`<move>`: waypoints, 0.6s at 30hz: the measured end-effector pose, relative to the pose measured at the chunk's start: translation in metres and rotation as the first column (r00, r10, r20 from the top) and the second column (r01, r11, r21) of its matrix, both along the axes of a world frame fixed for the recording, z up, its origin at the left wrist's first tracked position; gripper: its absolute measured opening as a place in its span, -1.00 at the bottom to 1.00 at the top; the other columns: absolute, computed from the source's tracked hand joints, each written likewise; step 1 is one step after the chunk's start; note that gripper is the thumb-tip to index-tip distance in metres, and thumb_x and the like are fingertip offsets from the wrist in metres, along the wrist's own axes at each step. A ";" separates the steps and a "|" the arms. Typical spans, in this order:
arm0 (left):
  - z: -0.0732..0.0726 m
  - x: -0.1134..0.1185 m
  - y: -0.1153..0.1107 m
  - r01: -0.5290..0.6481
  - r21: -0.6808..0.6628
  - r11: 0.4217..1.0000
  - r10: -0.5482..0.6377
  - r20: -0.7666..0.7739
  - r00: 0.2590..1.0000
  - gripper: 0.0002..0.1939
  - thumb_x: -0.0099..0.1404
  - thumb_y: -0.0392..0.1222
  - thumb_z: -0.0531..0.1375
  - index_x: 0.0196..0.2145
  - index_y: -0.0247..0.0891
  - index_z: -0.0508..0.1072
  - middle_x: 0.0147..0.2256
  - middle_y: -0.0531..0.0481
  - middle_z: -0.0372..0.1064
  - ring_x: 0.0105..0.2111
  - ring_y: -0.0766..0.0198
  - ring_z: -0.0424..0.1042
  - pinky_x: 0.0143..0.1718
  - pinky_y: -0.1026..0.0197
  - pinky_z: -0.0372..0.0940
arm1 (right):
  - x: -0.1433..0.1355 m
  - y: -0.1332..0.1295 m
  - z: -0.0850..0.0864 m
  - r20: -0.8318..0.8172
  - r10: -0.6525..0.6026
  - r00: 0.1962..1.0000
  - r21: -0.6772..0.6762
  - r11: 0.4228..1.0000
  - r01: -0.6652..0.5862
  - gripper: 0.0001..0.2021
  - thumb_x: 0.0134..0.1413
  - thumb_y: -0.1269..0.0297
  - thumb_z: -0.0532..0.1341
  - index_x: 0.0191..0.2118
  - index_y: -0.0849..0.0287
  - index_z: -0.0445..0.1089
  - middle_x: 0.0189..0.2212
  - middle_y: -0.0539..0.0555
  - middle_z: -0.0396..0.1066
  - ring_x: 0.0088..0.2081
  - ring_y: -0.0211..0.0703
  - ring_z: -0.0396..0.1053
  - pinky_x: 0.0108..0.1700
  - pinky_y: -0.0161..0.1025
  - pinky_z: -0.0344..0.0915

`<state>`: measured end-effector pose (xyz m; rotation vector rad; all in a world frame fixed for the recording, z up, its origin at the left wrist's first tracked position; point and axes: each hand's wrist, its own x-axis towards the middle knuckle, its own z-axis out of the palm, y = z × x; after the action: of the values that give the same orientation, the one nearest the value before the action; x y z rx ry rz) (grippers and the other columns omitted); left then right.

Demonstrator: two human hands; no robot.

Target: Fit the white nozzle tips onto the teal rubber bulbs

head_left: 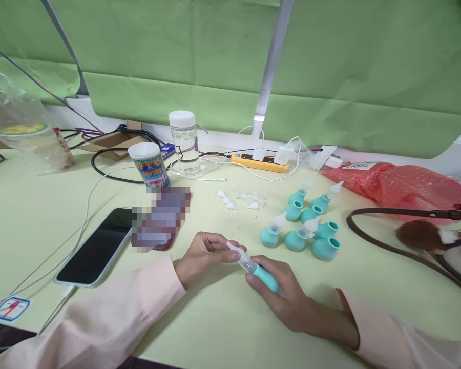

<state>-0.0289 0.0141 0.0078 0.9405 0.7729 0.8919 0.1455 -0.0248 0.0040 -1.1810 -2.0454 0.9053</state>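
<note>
Pleated green blinds (184,41) back a smooth, pale yellow-green table (200,328). At far left stands a crinkled, clear plastic bag (34,154); nearer lies a flat black smartphone (98,248) with rounded corners. Next, on the far side, are a printed, tapered cup (149,166) and a clear cylindrical bottle (184,148) with a white cap. At near centre, the left hand (207,253) pinches the white tip of a translucent plastic nozzle (238,253). The nozzle's wider end meets the neck of a matte teal bulb (267,279), gripped between the thumb and fingers of the right hand (284,292). The step in hand appears to be working the nozzle at the bulb; full seating cannot be confirmed. The next move would call for a firm bulb grip and straight alignment. To the right stand more rounded teal bulbs (326,248), some open-mouthed, before glossy red bubble wrap (415,187).
</note>
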 end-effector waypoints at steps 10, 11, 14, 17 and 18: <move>0.004 0.002 -0.003 -0.018 0.036 0.999 0.017 0.029 0.999 -0.94 -0.06 -0.37 0.29 -0.54 -0.37 0.46 -0.40 -0.04 0.47 -0.34 0.31 0.42 -0.19 0.25 0.25 | 0.001 0.000 -0.005 -0.038 -0.044 0.998 0.036 0.998 0.046 -0.85 0.08 0.21 0.01 -0.37 0.16 0.21 -0.59 -0.07 0.14 -0.53 -0.31 0.11 -0.46 -0.37 0.12; 0.005 0.002 -0.004 -0.018 0.042 0.999 0.016 0.029 0.999 -0.94 -0.06 -0.37 0.28 -0.54 -0.37 0.46 -0.40 -0.04 0.47 -0.34 0.32 0.42 -0.19 0.25 0.25 | 0.001 0.000 -0.005 -0.043 -0.047 0.998 0.042 0.998 0.049 -0.85 0.08 0.21 0.01 -0.37 0.16 0.21 -0.59 -0.07 0.14 -0.54 -0.31 0.11 -0.46 -0.37 0.12; 0.006 0.002 -0.006 -0.012 0.059 0.998 0.010 0.039 0.999 -0.96 -0.04 -0.37 0.27 -0.54 -0.36 0.46 -0.40 -0.04 0.48 -0.32 0.32 0.42 -0.19 0.26 0.25 | 0.000 0.000 -0.003 -0.049 -0.032 0.998 0.056 0.998 0.035 -0.86 0.08 0.22 0.01 -0.36 0.16 0.22 -0.58 -0.07 0.17 -0.53 -0.30 0.13 -0.45 -0.36 0.13; 0.006 0.002 -0.007 -0.013 0.071 0.997 0.010 0.047 0.999 -0.96 -0.04 -0.38 0.27 -0.54 -0.36 0.47 -0.40 -0.03 0.48 -0.32 0.32 0.42 -0.19 0.27 0.25 | 0.000 0.001 -0.003 -0.060 -0.025 0.998 0.075 0.997 0.029 -0.87 0.08 0.24 0.02 -0.36 0.17 0.22 -0.57 -0.06 0.18 -0.52 -0.30 0.15 -0.44 -0.36 0.14; 0.006 0.002 -0.007 -0.016 0.075 0.997 0.012 0.051 0.999 -0.96 -0.04 -0.38 0.27 -0.54 -0.35 0.47 -0.40 -0.03 0.48 -0.32 0.32 0.42 -0.19 0.27 0.26 | 0.000 0.001 -0.003 -0.069 -0.024 0.997 0.089 0.996 0.030 -0.88 0.07 0.25 0.02 -0.35 0.17 0.22 -0.56 -0.05 0.20 -0.51 -0.29 0.16 -0.43 -0.35 0.14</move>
<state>-0.0264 0.0075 0.0134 0.9763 0.7078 0.9593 0.1456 -0.0234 0.0007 -1.1120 -1.9896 0.8208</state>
